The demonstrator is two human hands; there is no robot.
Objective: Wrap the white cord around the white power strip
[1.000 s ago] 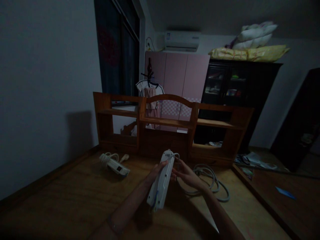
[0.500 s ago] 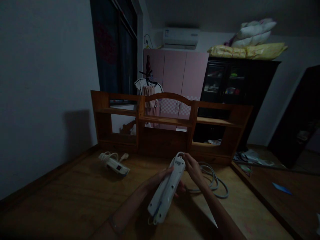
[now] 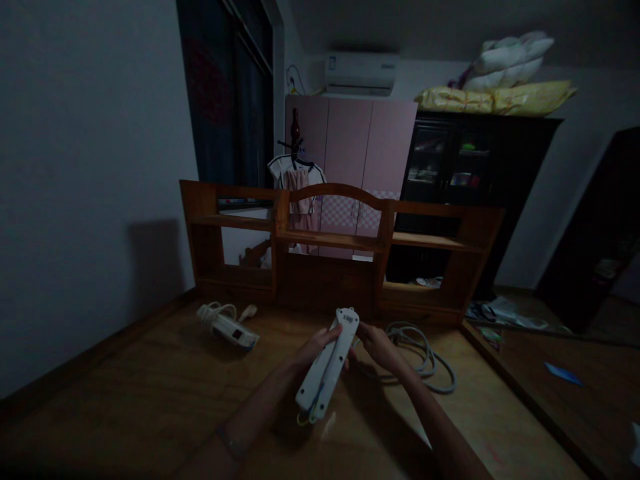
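Head view, left hand (image 3: pixel 314 347) clasping power strip (image 3: pixel 330 367), right hand (image 3: pixel 380 347) angled inward beside it, grip unclear

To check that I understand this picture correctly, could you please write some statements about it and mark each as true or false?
1. The left hand holds a white power strip. True.
2. The right hand rests on the wooden shelf unit. False: it is beside the far end of the held strip.
3. A second strip stands on the shelf unit. False: it lies on the wooden surface, left of the hands.
4. A looped grey cable lies to the right of the held strip. True.
5. The air conditioner is higher than the shelf unit. True.
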